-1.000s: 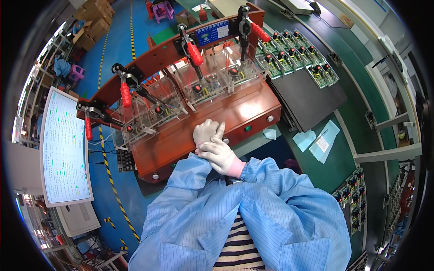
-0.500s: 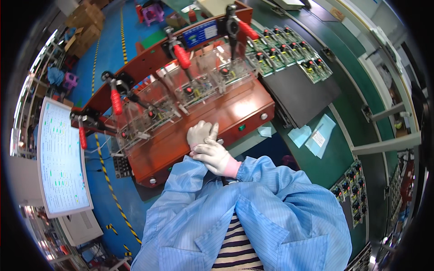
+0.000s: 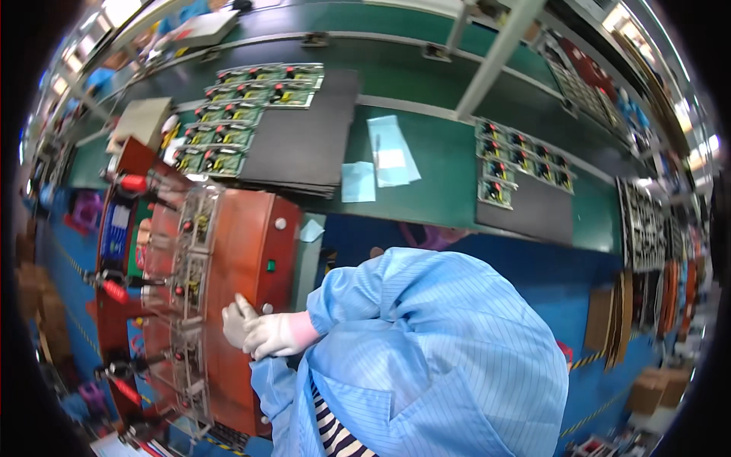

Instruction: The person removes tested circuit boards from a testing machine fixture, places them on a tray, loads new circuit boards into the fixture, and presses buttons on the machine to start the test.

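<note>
Both my hands wear white gloves and rest together near the front edge of a red fixture box [image 3: 237,228]. My left hand [image 3: 236,323] is loosely bent, a finger stretched out, and no object shows in it. Across its wrist lies my right hand [image 3: 276,335], fingers extended against the left cuff; a pink glove cuff shows at its wrist. Beside them are a silver knob and, farther along the box's front, a green switch [image 3: 270,266]. Clear plastic fixtures [image 3: 199,221] holding circuit boards line the box, with red-handled toggle clamps [image 3: 114,289] behind.
On the green bench [image 3: 442,152] lie a stack of black sheets [image 3: 301,145], rows of circuit boards [image 3: 228,114] and light-blue paper pieces [image 3: 392,152]. More boards [image 3: 525,156] sit farther right. A purple stool [image 3: 434,238] stands partly under the bench.
My view has swung to the right, so the red box now appears at the left and more of the bench shows. The hands stay crossed on the box.
</note>
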